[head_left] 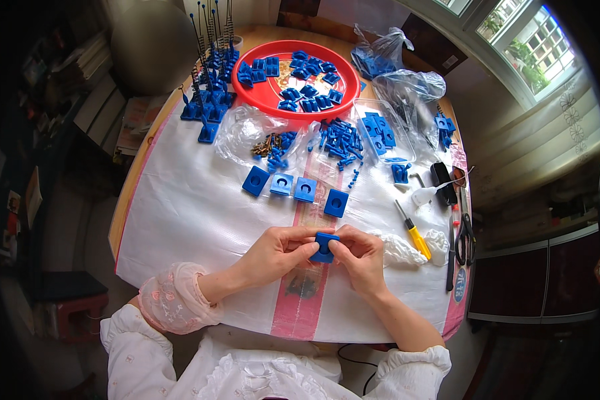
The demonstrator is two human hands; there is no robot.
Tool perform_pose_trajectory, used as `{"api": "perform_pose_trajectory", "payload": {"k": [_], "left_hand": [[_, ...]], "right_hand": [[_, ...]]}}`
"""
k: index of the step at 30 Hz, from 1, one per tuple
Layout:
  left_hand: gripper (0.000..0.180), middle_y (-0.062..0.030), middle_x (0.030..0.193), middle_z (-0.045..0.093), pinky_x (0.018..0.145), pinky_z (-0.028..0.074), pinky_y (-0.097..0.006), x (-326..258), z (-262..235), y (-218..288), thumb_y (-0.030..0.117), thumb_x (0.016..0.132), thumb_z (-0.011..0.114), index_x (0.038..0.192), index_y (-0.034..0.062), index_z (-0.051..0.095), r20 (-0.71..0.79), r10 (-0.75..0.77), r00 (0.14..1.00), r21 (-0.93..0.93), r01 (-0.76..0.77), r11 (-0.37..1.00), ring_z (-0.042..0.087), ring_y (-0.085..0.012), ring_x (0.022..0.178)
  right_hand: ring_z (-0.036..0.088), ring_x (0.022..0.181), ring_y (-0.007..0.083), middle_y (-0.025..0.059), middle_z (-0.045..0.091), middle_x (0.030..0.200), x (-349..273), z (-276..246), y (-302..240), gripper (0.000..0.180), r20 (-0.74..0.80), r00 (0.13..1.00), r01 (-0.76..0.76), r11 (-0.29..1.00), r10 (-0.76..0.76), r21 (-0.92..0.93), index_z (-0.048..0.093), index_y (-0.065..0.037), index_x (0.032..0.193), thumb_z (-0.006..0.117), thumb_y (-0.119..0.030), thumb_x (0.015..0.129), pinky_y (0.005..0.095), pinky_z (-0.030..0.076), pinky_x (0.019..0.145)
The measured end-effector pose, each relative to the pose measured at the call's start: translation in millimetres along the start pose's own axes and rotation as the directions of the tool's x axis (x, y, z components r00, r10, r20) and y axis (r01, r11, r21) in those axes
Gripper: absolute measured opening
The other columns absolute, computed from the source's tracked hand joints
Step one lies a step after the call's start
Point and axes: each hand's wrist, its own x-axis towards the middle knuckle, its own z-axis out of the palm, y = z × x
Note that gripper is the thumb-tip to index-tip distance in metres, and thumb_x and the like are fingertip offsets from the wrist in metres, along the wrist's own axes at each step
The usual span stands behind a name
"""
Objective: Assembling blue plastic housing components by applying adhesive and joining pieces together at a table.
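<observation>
The left hand [288,253] and right hand [357,255], both nearly closed, pinch a blue tile [325,247]. Four similar tiles [305,189] lie beyond.

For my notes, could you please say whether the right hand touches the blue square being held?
Touching: the head view shows the right hand pinching the blue square, thumb on it.

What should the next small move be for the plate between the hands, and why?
Probably lower the blue square plate onto the white sheet, near the row's closest plate. The left hand and right hand both pinch it, and four similar plates lie in a loose row just beyond. Whether the fingers are fitting a part is hidden.
</observation>
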Motion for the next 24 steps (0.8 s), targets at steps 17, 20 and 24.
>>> {"api": "perform_pose_trajectory", "payload": {"k": [17,20,24], "left_hand": [[0.029,0.0034,0.078,0.063,0.055,0.043,-0.018,1.3,-3.2,0.9,0.014,0.097,0.057,0.124,0.0049,0.065,-0.12,0.0,0.993,0.015,0.001,1.0,0.052,-0.0015,0.063],[0.029,0.0036,0.078,0.062,0.055,0.043,-0.018,2.4,-4.3,-0.8,0.014,0.097,0.058,0.124,0.0059,0.065,-0.121,0.01,0.993,0.029,-0.006,1.0,0.051,-0.0014,0.062],[0.028,0.0041,0.078,0.062,0.054,0.043,-0.018,1.8,-6.7,-1.2,0.014,0.098,0.058,0.124,0.0068,0.065,-0.09,-0.015,0.996,0.002,0.015,1.0,0.05,-0.0007,0.061]], "right_hand": [[0.061,0.079,0.008,0.005,0.067,0.09,-0.7,0.3,-3.4,0.022,0.06,0.997,-0.043,0.999,0.042,0.015,0.064,0.005,0.108,0.064,-0.001,0.087,0.0224,0.049,0.071],[0.059,0.072,0.0069,0.0056,0.068,0.088,-0.4,2.5,-2.8,0.022,0.054,0.998,-0.021,1.0,0.02,0.003,0.064,0.005,0.108,0.065,-0.004,0.087,0.0205,0.047,0.062],[0.059,0.069,0.0063,0.0054,0.068,0.085,-1.3,1.8,-3.1,0.021,0.052,0.997,-0.057,0.998,0.056,0.013,0.064,0.005,0.107,0.064,-0.001,0.087,0.02,0.047,0.06]]}}
